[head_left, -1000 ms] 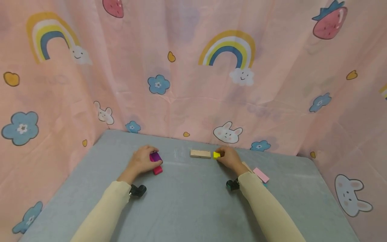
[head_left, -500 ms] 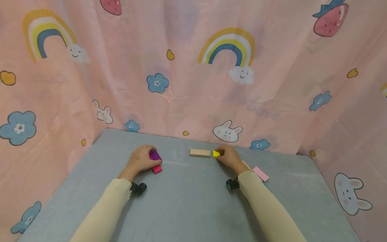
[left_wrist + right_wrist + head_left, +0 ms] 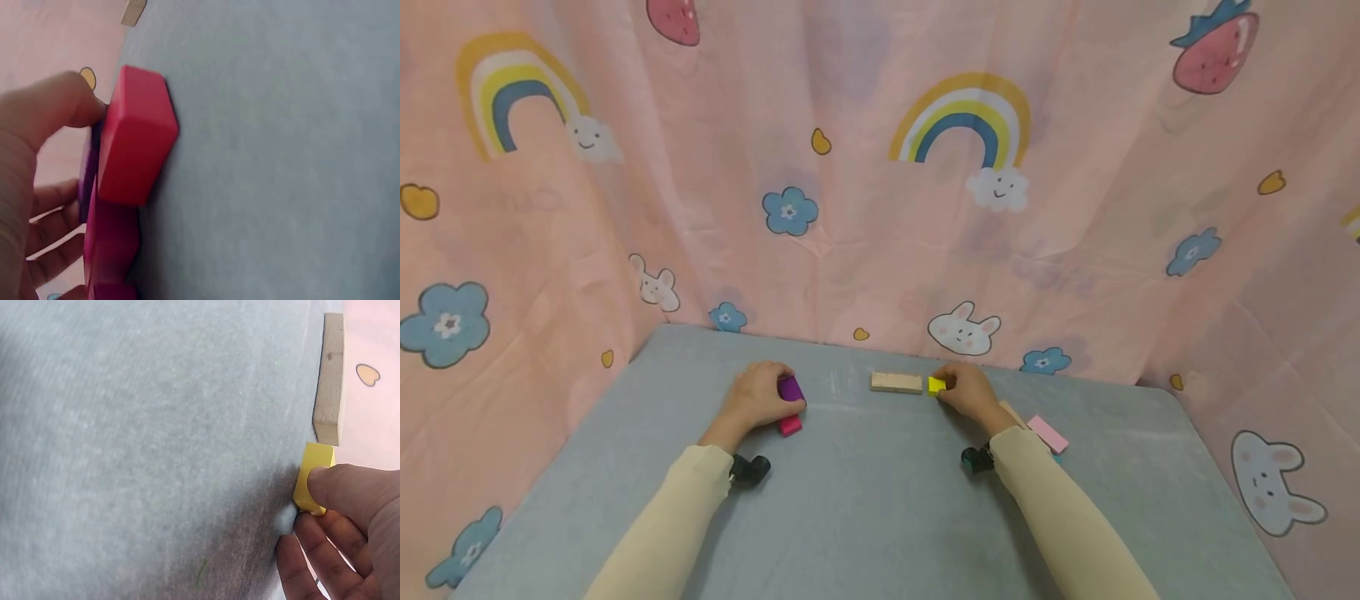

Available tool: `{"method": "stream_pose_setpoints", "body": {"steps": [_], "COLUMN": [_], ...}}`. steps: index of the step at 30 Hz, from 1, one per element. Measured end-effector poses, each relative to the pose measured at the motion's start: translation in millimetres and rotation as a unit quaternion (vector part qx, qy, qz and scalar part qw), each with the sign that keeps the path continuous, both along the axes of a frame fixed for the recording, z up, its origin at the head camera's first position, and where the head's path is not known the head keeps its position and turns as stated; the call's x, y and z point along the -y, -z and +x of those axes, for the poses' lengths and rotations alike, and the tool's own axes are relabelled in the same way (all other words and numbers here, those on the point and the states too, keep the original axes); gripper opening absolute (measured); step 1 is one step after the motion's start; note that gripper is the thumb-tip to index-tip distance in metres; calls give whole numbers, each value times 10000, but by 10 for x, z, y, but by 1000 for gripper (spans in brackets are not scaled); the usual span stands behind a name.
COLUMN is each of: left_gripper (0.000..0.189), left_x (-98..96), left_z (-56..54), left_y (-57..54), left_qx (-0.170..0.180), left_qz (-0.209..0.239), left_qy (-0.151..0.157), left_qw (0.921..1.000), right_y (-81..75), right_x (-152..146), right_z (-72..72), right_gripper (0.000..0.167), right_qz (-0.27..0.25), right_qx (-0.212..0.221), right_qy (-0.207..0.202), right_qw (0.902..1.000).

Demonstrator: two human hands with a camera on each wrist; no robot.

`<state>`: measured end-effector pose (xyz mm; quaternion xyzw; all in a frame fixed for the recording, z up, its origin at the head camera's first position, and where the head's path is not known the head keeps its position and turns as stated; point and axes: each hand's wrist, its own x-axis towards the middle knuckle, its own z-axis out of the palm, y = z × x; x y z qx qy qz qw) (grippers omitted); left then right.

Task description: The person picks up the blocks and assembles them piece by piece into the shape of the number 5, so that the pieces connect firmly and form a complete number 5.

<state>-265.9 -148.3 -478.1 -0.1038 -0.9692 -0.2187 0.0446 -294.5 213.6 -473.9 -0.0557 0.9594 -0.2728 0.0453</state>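
Observation:
My left hand grips a purple block between thumb and fingers, at the left of the grey table. A red block lies right below its near end, and darker magenta blocks show beneath the purple one in the left wrist view. Toward the back, my right hand pinches a small yellow block with thumb and fingertips. Just left of the yellow block lies a long plain wooden block, end toward it with a narrow gap.
A pink block lies to the right of my right wrist. Partly hidden by that arm are another plain wooden piece and a bit of teal. A pink patterned curtain hangs along the table's back and sides.
The left hand has shifted slightly right with the purple block, which now covers the magenta that showed at its left side. The right hand and yellow block stay in place.

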Motion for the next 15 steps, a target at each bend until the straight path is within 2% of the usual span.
{"method": "stream_pose_setpoints", "body": {"steps": [7,15], "left_gripper": [54,58], "left_x": [-166,-402], "left_z": [-24,-83], "left_y": [-35,-61], "left_qx": [-71,277], "left_qz": [156,449], "left_qy": [410,667], "left_qw": [9990,9964], "right_y": [-11,-19], "right_x": [14,22], "right_z": [3,17], "right_gripper": [30,30], "right_qz": [44,89], "right_qx": [50,-23], "right_qy": [55,15], "right_qw": [10000,10000]}}
